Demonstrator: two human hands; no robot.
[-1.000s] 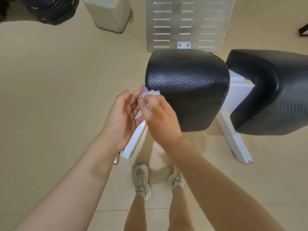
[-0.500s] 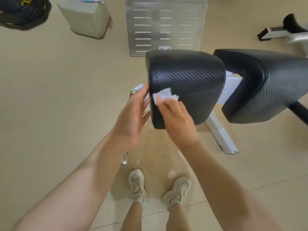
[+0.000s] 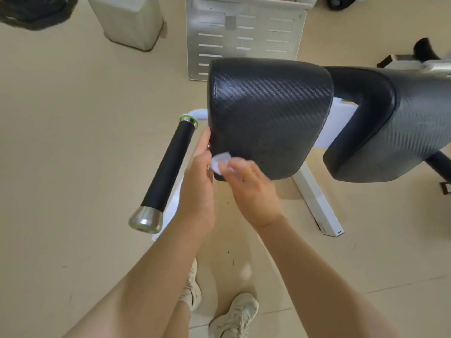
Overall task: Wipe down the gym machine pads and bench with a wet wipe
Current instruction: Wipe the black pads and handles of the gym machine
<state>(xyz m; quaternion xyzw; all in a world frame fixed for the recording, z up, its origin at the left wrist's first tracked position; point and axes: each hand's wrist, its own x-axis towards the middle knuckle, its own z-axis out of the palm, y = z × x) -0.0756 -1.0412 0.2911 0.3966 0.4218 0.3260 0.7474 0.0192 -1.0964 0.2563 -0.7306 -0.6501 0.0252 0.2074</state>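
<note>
Head view: wet wipe (image 3: pixel 220 162) sits bunched at the lower-left corner of the front pad (image 3: pixel 266 113), pressed against the black textured cover. Right hand (image 3: pixel 249 189) has its grip closed on the wipe, fingers curled over it, gold ring (image 3: pixel 248 173) showing on one finger. Half a second ago the wipe was higher on the pad's left face and looked flatter, with pointed corners sticking up; now it is crumpled and lower, near the pad's bottom edge. Left hand (image 3: pixel 199 176) has a relaxed, open grip holding nothing, fingertips touching the pad's left edge just above the wipe; earlier it was in much the same spot along that edge. The camera view has shifted: black handle bar (image 3: pixel 168 172) with chrome end cap and green ring is now fully in frame left of the hands; before, only its ring end peeked out. Second pad (image 3: pixel 395 123) sits just right of the first, on the white frame (image 3: pixel 317 203). Perforated metal plate (image 3: pixel 244 32) stands behind the pads. White bin (image 3: pixel 127 20) on the floor at top left; contents not visible from here. Dark bag (image 3: pixel 31 11) in the top-left corner, blurred. Person's shoes (image 3: pixel 234 318) on the beige floor (image 3: pixel 61 142) below.
</note>
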